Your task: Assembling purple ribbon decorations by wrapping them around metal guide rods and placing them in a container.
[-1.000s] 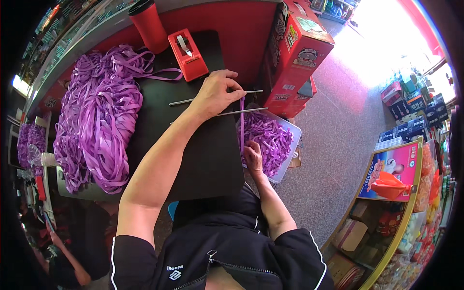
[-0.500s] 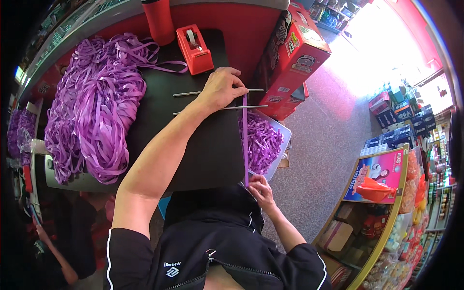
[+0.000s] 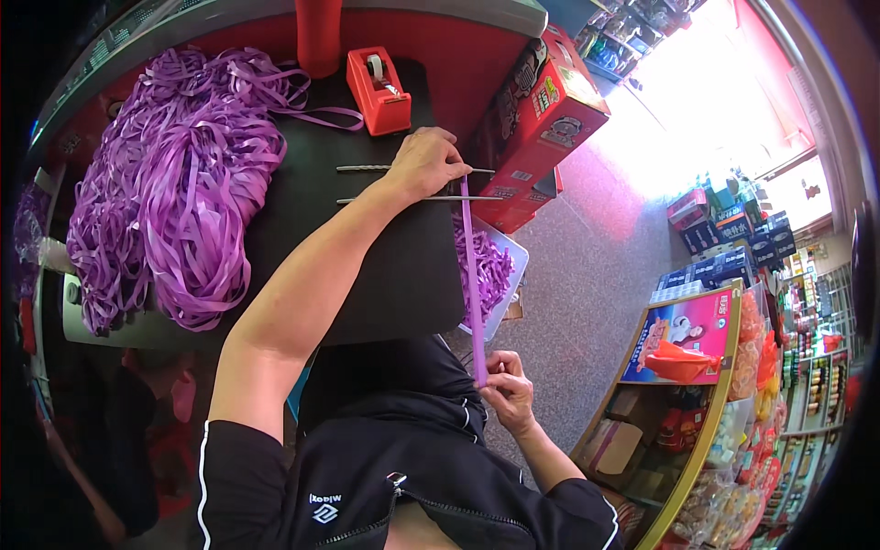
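A flat purple ribbon runs taut along the right edge of the black table. Its far end is pinched in the fingertips of my left hand, beside a twisted metal rod. A second thin rod lies parallel, nearer to me, and the ribbon meets it. Close to my lap, off the table's near corner, my right hand grips the ribbon's near end between thumb and fingers. A large heap of loose purple ribbon covers the table's left side.
Behind my left hand stands a red tape dispenser, with a red cylinder beside it. Red cartons are stacked at the far right. Below the table edge sits a clear tub of short purple pieces. A display cabinet stands right.
My right hand has moved nearer to my body, and a longer stretch of ribbon now spans between the hands. My left hand stays at the rods. The view has shifted slightly.
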{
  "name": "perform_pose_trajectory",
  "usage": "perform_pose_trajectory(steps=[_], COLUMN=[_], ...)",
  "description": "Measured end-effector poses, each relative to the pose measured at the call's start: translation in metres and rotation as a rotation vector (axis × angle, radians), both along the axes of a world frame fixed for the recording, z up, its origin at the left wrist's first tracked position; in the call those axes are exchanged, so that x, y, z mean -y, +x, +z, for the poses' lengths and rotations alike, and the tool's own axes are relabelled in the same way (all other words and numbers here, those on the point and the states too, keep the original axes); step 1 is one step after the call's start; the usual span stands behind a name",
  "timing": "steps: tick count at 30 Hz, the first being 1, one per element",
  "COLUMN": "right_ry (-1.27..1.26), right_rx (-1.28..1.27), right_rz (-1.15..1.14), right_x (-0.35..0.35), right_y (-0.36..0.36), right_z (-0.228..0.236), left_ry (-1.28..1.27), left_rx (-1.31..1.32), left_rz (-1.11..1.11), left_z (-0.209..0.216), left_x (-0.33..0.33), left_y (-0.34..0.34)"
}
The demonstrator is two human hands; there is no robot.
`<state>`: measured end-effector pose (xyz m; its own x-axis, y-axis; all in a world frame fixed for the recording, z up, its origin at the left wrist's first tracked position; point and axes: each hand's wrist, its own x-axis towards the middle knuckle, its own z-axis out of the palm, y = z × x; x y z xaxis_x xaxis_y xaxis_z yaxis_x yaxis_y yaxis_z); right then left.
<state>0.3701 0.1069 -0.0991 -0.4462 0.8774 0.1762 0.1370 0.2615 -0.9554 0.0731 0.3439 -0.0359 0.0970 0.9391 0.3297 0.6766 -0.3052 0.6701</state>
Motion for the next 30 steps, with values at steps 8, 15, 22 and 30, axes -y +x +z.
perform_pose_trajectory(steps=[8, 15, 22, 30], right_ry=[0.234, 0.261, 0.305, 0.000], right_rx=[-0.262, -0.480, -0.239, -0.412], right_rz=[0.039, 0.114, 0.039, 0.059], right_x=[-0.027, -0.067, -0.094, -0.066], right_y=[-0.027, -0.047, -0.061, -0.054], right_z=[0.072, 0.128, 0.187, 0.166], left_ry=[0.031, 0.020, 0.023, 0.043], left_rx=[-0.018, -0.023, -0.004, -0.014], left_rz=[0.001, -0.003, 0.000, 0.001], left_z=[-0.002, -0.003, -0.004, -0.006], left_x=[0.000, 0.000, -0.001, -0.001], left_y=[0.002, 0.001, -0.001, 0.001])
